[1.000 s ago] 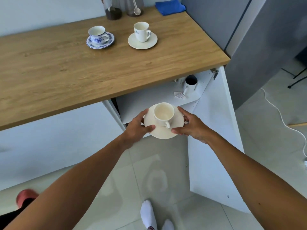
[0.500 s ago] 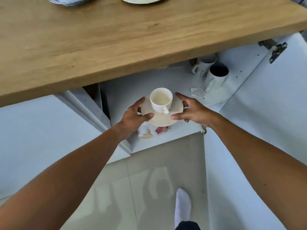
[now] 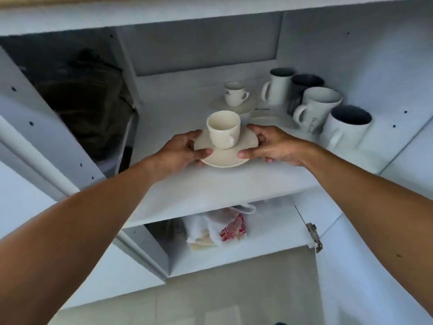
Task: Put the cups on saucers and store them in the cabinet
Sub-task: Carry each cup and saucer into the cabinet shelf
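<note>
A cream cup [image 3: 222,129] stands upright on a cream saucer [image 3: 228,157], its handle turned toward me. My left hand [image 3: 181,152] grips the saucer's left rim and my right hand [image 3: 271,145] grips its right rim. The saucer is just above or on the upper cabinet shelf [image 3: 210,191]; I cannot tell if it touches. Behind it on the same shelf another white cup [image 3: 235,93] sits on its own saucer [image 3: 243,109].
Several tall white mugs [image 3: 314,109] crowd the shelf's right side, close to my right hand. A flat plate [image 3: 269,119] lies in front of them. Folded cloths [image 3: 218,227] sit on the lower shelf. The open door's hinge [image 3: 312,235] is at lower right. A dark compartment lies left.
The view dropped below the countertop and closer to the cabinet. Both hands carried the cup and saucer forward, from the shelf's front edge to over the upper shelf inside.
</note>
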Action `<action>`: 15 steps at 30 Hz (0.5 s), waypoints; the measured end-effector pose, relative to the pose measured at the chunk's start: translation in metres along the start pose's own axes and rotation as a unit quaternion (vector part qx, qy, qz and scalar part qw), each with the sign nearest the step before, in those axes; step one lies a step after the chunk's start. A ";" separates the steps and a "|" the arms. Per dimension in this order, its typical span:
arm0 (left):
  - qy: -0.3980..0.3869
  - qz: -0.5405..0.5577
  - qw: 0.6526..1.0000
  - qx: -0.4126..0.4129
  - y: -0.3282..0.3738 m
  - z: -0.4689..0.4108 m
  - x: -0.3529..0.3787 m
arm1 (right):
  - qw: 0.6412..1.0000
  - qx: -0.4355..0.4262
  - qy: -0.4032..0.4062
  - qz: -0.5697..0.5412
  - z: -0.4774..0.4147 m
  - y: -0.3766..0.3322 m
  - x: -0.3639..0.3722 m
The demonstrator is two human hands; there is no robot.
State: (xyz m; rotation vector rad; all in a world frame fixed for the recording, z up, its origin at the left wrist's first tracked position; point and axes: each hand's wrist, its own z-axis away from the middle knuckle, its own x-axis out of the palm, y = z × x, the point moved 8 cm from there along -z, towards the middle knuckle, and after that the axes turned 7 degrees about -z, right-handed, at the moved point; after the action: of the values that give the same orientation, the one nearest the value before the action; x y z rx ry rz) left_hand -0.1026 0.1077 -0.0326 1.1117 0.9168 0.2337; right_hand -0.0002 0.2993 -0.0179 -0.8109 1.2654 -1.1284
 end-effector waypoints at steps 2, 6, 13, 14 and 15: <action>0.010 -0.026 1.000 0.006 -0.007 -0.013 -0.006 | 1.000 -0.002 -0.001 -0.003 -0.016 0.005 -0.002; 0.047 -0.076 0.996 0.016 -0.017 -0.031 -0.021 | 1.000 -0.014 0.003 0.010 -0.042 0.008 0.003; 0.081 -0.139 0.987 0.013 -0.035 -0.063 -0.047 | 1.000 -0.018 0.000 -0.001 -0.086 0.006 0.015; 0.087 -0.144 0.986 0.009 -0.038 -0.067 -0.051 | 1.000 -0.018 0.010 -0.008 -0.092 0.005 0.015; 0.091 -0.150 0.984 0.004 -0.040 -0.073 -0.055 | 0.999 -0.018 0.020 -0.017 -0.100 0.003 0.014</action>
State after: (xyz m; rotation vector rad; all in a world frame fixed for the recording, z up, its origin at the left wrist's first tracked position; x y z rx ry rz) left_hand -0.2013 0.1056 -0.0474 0.9555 1.2366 0.0835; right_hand -0.0983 0.2984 -0.0417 -0.8437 1.3122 -1.1571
